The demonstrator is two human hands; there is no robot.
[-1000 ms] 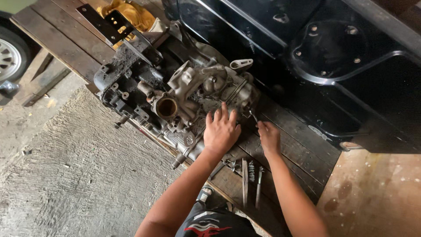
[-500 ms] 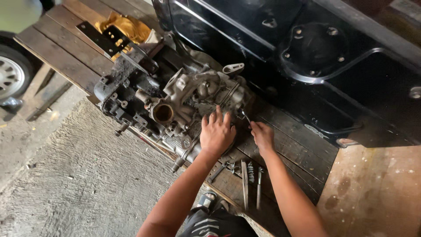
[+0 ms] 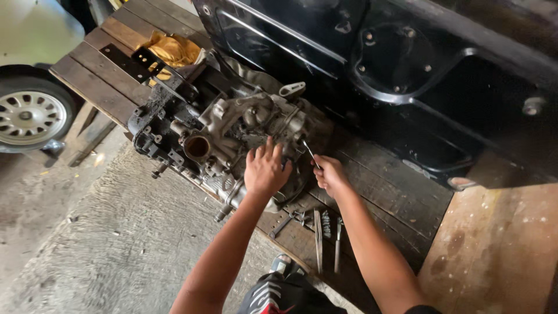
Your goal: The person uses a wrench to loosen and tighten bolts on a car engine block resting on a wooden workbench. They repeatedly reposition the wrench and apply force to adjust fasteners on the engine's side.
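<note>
On a wooden pallet-like platform (image 3: 110,87) lies a large, greasy engine or gearbox assembly (image 3: 215,134), its grey and black castings tilted across the planks, with a round open port (image 3: 197,147) facing up near its left end. The left hand (image 3: 265,170) rests flat on the near end of this assembly, fingers spread and pressed against the metal, gripping nothing. Just beside it, the right hand (image 3: 329,174) is curled closed around the lower end of a thin metal tool (image 3: 310,152), whose upper tip touches the casting close to the left fingertips. Both forearms reach up from the bottom edge of the head view.

Below the hands, 3 or so slim metal tools (image 3: 325,232) lie on the planks, side by side and near the platform's front edge. A yellow cloth (image 3: 171,49) sits at the far end of the platform, next to a flat black bracket (image 3: 131,61). Behind the assembly stands a big black sheet-metal panel (image 3: 407,64). At far left, a car wheel (image 3: 32,116) stands on the rough concrete floor (image 3: 110,244).
</note>
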